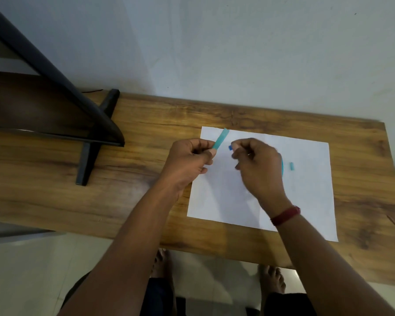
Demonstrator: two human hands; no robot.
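The left hand (187, 160) pinches the lower end of a teal strip (220, 139) between thumb and curled fingers; the strip slants up past the fingertips. Just beside it, the right hand (258, 165) nips a small blue piece (230, 148) at its fingertips. Farther right, a short teal bit (291, 166) lies on the white sheet (306, 201).

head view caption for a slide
Left hand pinches a teal strip, right hand a small blue piece, over white paper.
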